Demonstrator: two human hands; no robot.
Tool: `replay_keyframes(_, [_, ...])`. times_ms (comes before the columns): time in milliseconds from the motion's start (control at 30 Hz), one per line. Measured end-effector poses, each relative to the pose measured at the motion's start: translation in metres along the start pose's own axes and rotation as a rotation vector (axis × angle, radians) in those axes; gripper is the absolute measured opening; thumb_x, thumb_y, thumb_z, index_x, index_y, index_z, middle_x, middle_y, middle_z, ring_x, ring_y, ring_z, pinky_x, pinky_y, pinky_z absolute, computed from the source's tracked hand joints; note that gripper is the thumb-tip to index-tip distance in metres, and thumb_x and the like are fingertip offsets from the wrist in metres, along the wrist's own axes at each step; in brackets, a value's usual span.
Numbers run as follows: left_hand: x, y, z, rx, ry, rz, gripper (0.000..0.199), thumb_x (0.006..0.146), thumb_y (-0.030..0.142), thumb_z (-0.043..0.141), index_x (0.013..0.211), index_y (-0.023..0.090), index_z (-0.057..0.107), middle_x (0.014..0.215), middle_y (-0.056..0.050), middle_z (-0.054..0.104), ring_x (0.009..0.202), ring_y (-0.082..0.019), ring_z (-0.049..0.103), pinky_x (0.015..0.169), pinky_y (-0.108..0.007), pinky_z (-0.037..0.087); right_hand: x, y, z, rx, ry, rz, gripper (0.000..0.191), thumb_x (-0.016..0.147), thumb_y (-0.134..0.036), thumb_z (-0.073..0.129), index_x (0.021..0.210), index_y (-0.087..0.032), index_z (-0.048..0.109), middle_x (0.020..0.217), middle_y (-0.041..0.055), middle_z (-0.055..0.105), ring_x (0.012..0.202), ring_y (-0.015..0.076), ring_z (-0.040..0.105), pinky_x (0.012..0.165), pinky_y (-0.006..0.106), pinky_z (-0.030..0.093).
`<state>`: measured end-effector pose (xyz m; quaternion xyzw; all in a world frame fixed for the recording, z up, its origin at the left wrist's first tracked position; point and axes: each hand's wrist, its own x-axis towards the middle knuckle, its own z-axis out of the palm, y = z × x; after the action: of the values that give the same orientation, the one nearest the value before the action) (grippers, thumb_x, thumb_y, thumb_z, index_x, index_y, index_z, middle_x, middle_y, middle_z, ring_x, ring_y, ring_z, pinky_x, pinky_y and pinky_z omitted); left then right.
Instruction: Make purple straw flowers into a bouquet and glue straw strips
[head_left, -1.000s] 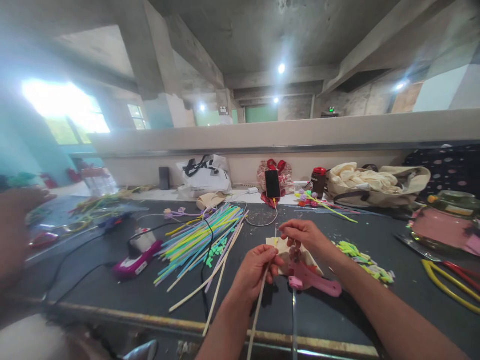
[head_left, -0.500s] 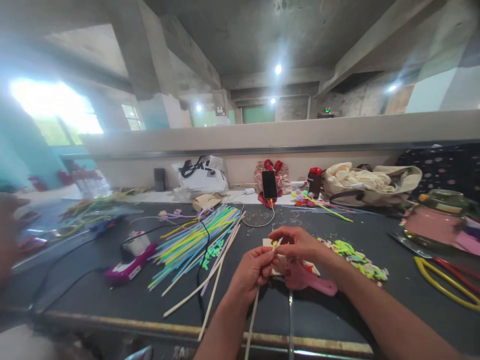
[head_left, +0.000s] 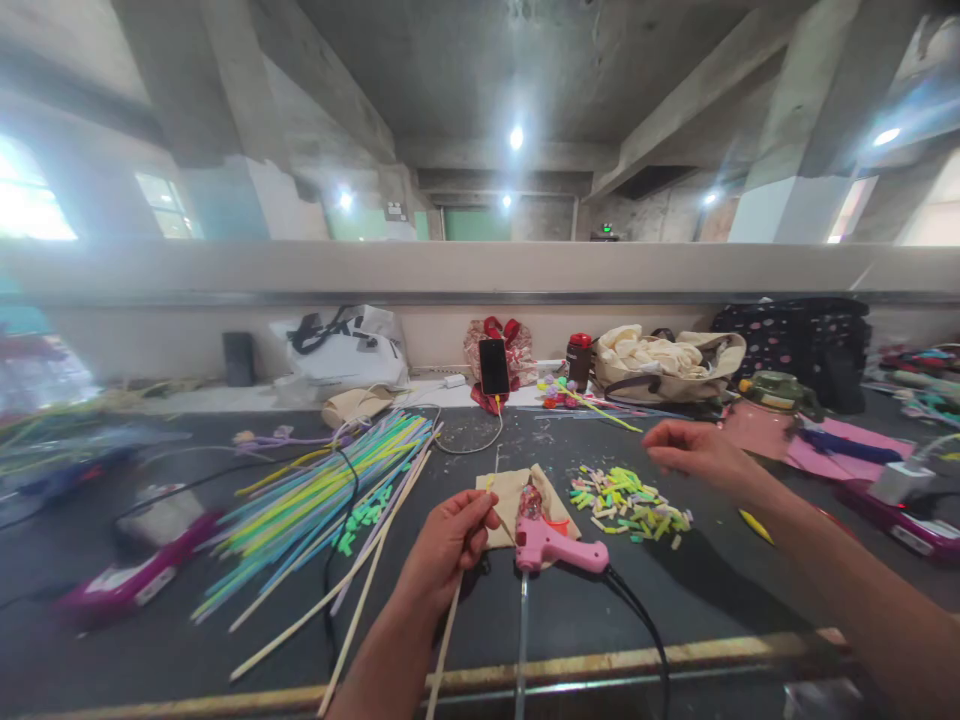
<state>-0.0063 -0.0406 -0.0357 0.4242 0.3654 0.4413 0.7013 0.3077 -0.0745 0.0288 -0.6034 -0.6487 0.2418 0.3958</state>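
My left hand pinches a long cream chenille stem, which hangs down past the table's front edge. A small yellow bit shows at its upper end, above my fingertips. Just right of that hand a pink hot glue gun lies on a beige pad, a clear glue stick sticking out of its back. My right hand hovers beyond and right of a pile of short cut pieces, mostly yellow, green and cream. Its fingers are loosely bent and apart, with nothing visible in them.
Many coloured chenille stems lie to the left, beside cut green pieces. Purple power strips sit at both sides. A propped phone, a pink jar and bags line the back. The glue gun's black cord runs over the front edge.
My right hand has left my left hand and moved right, beyond the cut pieces. The left hand still holds the stem. The view has turned right, and the glue gun is now uncovered.
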Motion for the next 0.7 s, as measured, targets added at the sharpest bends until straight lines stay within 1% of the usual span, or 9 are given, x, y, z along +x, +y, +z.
replay_keyframes(133, [0.001, -0.001, 0.000, 0.024, 0.004, -0.002, 0.023, 0.063, 0.032, 0.065, 0.066, 0.013, 0.052, 0.054, 0.006, 0.053, 0.030, 0.002, 0.027, 0.029, -0.010, 0.013, -0.023, 0.049, -0.005, -0.065, 0.028, 0.095, 0.019, 0.066, -0.036, 0.056, 0.065, -0.017, 0.057, 0.047, -0.0041, 0.050, 0.041, 0.0101, 0.046, 0.040, 0.021, 0.031])
replay_keyframes(200, [0.001, -0.001, 0.000, 0.035, 0.001, -0.004, 0.023, 0.063, 0.032, 0.065, 0.065, 0.014, 0.052, 0.054, 0.006, 0.052, 0.030, 0.003, 0.027, 0.028, -0.010, 0.012, -0.030, 0.064, -0.005, -0.100, 0.023, 0.127, 0.021, 0.068, -0.037, 0.055, 0.063, -0.016, 0.057, 0.043, -0.0039, 0.049, 0.039, 0.0102, 0.045, 0.039, 0.021, 0.030])
replay_keyframes(267, [0.002, -0.002, 0.000, 0.040, -0.004, 0.000, 0.022, 0.064, 0.032, 0.064, 0.067, 0.014, 0.052, 0.055, 0.006, 0.053, 0.030, 0.003, 0.027, 0.028, -0.010, 0.012, -0.035, 0.071, -0.006, -0.136, 0.011, 0.133, 0.021, 0.069, -0.036, 0.054, 0.062, -0.017, 0.057, 0.044, -0.0031, 0.051, 0.040, 0.0109, 0.046, 0.040, 0.022, 0.030])
replay_keyframes(333, [0.002, -0.002, -0.001, 0.043, -0.006, 0.002, 0.022, 0.064, 0.033, 0.064, 0.068, 0.013, 0.053, 0.055, 0.006, 0.052, 0.030, 0.003, 0.027, 0.028, -0.010, 0.013, -0.039, 0.072, -0.006, -0.173, -0.009, 0.120, 0.019, 0.070, -0.034, 0.053, 0.063, -0.018, 0.059, 0.049, -0.0021, 0.054, 0.045, 0.0120, 0.049, 0.043, 0.022, 0.032])
replay_keyframes(433, [0.002, -0.003, -0.002, 0.044, -0.009, 0.000, 0.023, 0.065, 0.033, 0.064, 0.067, 0.013, 0.053, 0.055, 0.006, 0.052, 0.030, 0.003, 0.028, 0.028, -0.010, 0.013, -0.044, 0.067, -0.004, -0.234, -0.040, 0.091, 0.014, 0.070, -0.030, 0.053, 0.066, -0.019, 0.061, 0.057, -0.0013, 0.058, 0.051, 0.0137, 0.051, 0.048, 0.023, 0.035])
replay_keyframes(600, [0.002, -0.003, -0.002, 0.041, -0.015, 0.004, 0.022, 0.066, 0.032, 0.063, 0.066, 0.013, 0.052, 0.054, 0.006, 0.052, 0.029, 0.003, 0.027, 0.028, -0.010, 0.012, -0.050, 0.057, -0.001, -0.341, -0.048, 0.051, 0.012, 0.070, -0.028, 0.054, 0.070, -0.021, 0.064, 0.070, 0.0007, 0.063, 0.067, 0.0182, 0.055, 0.061, 0.027, 0.038])
replay_keyframes(700, [0.002, -0.003, -0.002, 0.043, -0.010, 0.004, 0.022, 0.066, 0.033, 0.063, 0.068, 0.014, 0.053, 0.054, 0.006, 0.052, 0.028, 0.002, 0.028, 0.027, -0.011, 0.012, -0.052, 0.053, 0.000, -0.368, -0.053, 0.050, 0.013, 0.071, -0.029, 0.053, 0.072, -0.022, 0.064, 0.074, 0.0022, 0.064, 0.069, 0.0194, 0.056, 0.062, 0.028, 0.039])
